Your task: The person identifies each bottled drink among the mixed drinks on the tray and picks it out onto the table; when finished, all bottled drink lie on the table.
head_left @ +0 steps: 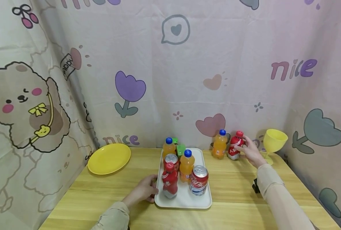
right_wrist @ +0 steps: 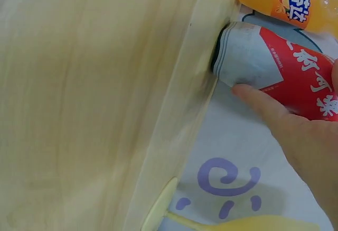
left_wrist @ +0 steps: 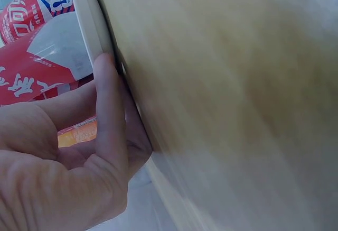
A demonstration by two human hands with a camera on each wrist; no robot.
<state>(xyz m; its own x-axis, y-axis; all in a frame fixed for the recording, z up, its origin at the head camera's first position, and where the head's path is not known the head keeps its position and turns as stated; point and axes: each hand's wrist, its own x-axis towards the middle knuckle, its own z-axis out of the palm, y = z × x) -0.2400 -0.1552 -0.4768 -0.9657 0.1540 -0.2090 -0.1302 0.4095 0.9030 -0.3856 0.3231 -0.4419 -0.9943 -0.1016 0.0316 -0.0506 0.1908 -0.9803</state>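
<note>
At the back right of the table, my right hand [head_left: 251,152] grips a red cola bottle [head_left: 233,149] with a red cap. The bottle is upright, its base at the table's far edge in the right wrist view, a finger low along its side. My left hand [head_left: 144,189] holds the left rim of a white tray [head_left: 184,201], fingers at its edge in the left wrist view. On the tray stand another red cola bottle [head_left: 169,182], a front cola can [head_left: 199,181], a second can [head_left: 171,159] partly hidden, and two orange soda bottles [head_left: 186,166].
Just left of the gripped bottle stands an orange soda bottle [head_left: 219,145]. A yellow goblet [head_left: 273,140] is behind my right wrist, with a small black object [head_left: 255,186] nearer. A yellow plate [head_left: 109,158] lies at the back left. Green blocks [head_left: 180,149] sit at the tray's back.
</note>
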